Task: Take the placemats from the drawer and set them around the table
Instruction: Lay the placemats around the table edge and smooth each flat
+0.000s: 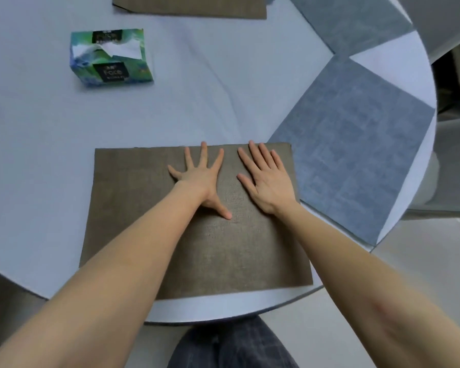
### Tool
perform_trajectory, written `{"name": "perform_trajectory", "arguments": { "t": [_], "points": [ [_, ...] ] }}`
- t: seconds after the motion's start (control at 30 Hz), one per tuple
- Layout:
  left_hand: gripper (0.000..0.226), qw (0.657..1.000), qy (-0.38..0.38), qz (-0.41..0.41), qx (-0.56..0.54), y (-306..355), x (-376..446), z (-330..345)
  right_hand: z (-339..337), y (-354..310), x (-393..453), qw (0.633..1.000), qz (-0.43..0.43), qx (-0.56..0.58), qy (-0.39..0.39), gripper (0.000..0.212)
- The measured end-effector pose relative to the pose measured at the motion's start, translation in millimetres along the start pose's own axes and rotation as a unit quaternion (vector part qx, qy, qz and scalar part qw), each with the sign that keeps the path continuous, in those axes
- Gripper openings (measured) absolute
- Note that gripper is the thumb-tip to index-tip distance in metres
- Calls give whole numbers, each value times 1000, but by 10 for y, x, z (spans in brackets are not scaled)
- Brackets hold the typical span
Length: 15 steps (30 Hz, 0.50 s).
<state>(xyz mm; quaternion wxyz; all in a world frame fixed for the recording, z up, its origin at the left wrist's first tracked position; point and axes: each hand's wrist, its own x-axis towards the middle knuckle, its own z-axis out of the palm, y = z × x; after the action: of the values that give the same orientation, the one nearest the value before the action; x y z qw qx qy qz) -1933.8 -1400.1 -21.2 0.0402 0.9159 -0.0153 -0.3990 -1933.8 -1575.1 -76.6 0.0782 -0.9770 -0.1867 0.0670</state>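
Where the round table (37,155) curves nearest the person: tissue box (111,58), far left; brown placemat (149,208), flat at the near edge; left hand (202,179) and right hand (266,179), fingers spread, pressing on it; blue-grey placemat (356,155), just beside, right.

The brown placemat (197,248) is seen as matt, with a fine woven, linen-like grain. The blue-grey placemat (351,144) is matt and mottled like cloth. The bench (37,155) is covered by smooth, creased fabric. The tissue box (110,59) is printed cardboard, slightly glossy.
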Motion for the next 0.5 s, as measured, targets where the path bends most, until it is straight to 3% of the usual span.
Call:
{"name": "perform_trajectory", "arguments": {
  "t": [0.17, 0.33, 0.5],
  "points": [
    [154, 1000, -9, -1, 14, 31, -12, -62, -57, 200, 24, 986, 161, 40, 29, 63],
    [146, 999, 24, 34, 35, -42, -38, -27, -69, 200, 20, 984, 171, 37, 38, 66],
    [85, 972, 198, 121, 24, -746, -93, 104, -87, 140, 32, 978, 205, -20, 28, 67]
  ]
}}
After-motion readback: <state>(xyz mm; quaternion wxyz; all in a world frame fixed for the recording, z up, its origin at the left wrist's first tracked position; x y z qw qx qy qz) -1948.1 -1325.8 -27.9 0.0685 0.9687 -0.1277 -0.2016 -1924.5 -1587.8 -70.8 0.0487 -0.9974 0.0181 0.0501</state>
